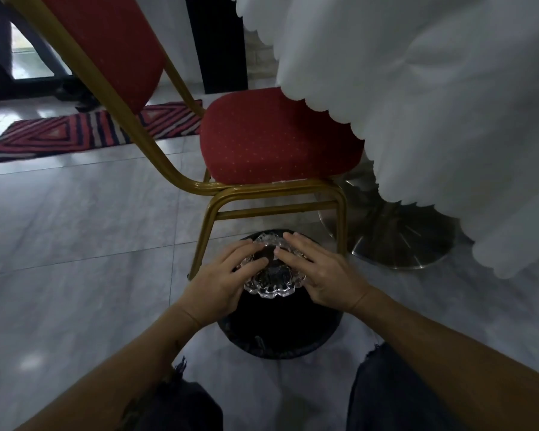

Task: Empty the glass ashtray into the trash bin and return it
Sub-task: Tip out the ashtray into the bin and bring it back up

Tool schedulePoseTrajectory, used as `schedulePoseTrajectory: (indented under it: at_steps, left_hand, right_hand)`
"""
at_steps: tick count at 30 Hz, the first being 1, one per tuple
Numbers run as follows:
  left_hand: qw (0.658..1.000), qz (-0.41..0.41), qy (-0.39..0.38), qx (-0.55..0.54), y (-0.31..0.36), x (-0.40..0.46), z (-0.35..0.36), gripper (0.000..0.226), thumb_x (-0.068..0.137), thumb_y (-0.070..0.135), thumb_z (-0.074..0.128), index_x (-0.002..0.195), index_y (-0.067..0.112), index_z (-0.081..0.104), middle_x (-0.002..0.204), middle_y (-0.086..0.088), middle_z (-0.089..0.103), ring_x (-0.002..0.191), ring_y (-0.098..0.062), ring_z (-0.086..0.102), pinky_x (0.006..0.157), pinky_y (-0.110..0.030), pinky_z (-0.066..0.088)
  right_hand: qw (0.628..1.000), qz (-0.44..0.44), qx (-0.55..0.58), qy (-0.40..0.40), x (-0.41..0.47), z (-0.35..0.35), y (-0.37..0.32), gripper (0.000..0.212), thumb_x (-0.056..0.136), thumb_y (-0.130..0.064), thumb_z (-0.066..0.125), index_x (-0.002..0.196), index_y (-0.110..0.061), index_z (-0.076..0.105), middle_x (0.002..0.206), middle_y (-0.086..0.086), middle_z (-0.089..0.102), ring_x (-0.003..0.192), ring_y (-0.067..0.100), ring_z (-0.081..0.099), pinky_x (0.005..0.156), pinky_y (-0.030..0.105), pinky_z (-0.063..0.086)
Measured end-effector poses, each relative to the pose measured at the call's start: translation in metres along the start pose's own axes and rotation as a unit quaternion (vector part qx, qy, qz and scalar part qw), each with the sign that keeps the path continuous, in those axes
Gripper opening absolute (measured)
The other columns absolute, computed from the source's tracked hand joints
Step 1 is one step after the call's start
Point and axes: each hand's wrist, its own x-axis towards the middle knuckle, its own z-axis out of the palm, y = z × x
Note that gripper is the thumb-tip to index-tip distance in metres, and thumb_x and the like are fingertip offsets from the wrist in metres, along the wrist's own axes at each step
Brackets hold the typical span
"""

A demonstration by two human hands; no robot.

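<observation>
Head view: both hands, left hand (pixel 221 279) and right hand (pixel 319 275), grip the glass ashtray (pixel 273 283) from either side, directly above the black bin's (pixel 277 334) open mouth (dark contents apparently inside).

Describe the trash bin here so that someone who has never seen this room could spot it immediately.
Find the red chair with the gold frame, beside the white tablecloth. On the floor at its front legs stands the trash bin, round, with a black liner, directly under both hands holding the glass ashtray. It is the only black, open-topped container.
</observation>
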Motion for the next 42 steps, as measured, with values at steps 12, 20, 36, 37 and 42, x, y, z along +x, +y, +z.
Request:
schedulePoseTrajectory:
  at_steps: [12, 20, 36, 37, 42]
  left_hand:
    - [0.996, 0.068, 0.030, 0.039, -0.015, 0.017, -0.016, 0.051, 0.083, -0.003, 0.063, 0.130, 0.011, 0.048, 0.137, -0.024, 0.054, 0.127, -0.040, 0.049, 0.106, -0.048, 0.045]
    - [0.994, 0.089, 0.042, 0.058, -0.020, 0.025, -0.025, 0.047, 0.087, 0.003, 0.060, 0.132, 0.013, 0.048, 0.137, -0.024, 0.055, 0.128, -0.041, 0.048, 0.105, -0.048, 0.045]
    - [0.992, 0.099, 0.041, 0.061, -0.026, 0.033, -0.028, 0.047, 0.087, 0.002, 0.058, 0.132, 0.013, 0.048, 0.136, -0.025, 0.054, 0.128, -0.041, 0.047, 0.105, -0.048, 0.044]
    - [0.993, 0.097, 0.041, 0.061, -0.026, 0.033, -0.029, 0.046, 0.088, 0.002, 0.058, 0.132, 0.013, 0.048, 0.136, -0.025, 0.054, 0.128, -0.041, 0.047, 0.106, -0.048, 0.044]
    - [0.995, 0.080, 0.030, 0.041, -0.025, 0.032, -0.034, 0.044, 0.089, 0.003, 0.055, 0.132, 0.012, 0.049, 0.138, -0.024, 0.054, 0.128, -0.040, 0.047, 0.106, -0.048, 0.043]
  right_hand:
    - [0.998, -0.044, -0.043, 0.018, 0.017, -0.021, 0.006, 0.073, 0.076, 0.005, 0.062, 0.146, -0.014, 0.050, 0.154, 0.016, 0.043, 0.143, 0.040, 0.037, 0.100, 0.047, 0.051]
    - [0.996, -0.055, -0.067, 0.019, 0.021, -0.030, 0.013, 0.073, 0.084, 0.003, 0.053, 0.151, -0.023, 0.040, 0.161, 0.010, 0.032, 0.150, 0.034, 0.026, 0.077, 0.047, 0.062]
    - [0.988, -0.067, -0.133, 0.043, 0.030, -0.038, 0.012, 0.068, 0.083, -0.001, 0.059, 0.147, -0.022, 0.046, 0.154, 0.014, 0.043, 0.145, 0.040, 0.034, 0.069, 0.039, 0.060]
    - [0.988, -0.068, -0.134, 0.045, 0.031, -0.037, 0.012, 0.069, 0.083, -0.002, 0.057, 0.147, -0.023, 0.044, 0.155, 0.014, 0.043, 0.145, 0.040, 0.034, 0.070, 0.041, 0.061]
    - [0.989, -0.055, -0.126, 0.046, 0.033, -0.039, 0.009, 0.067, 0.084, -0.006, 0.052, 0.148, -0.023, 0.044, 0.153, 0.018, 0.043, 0.143, 0.040, 0.036, 0.072, 0.043, 0.060]
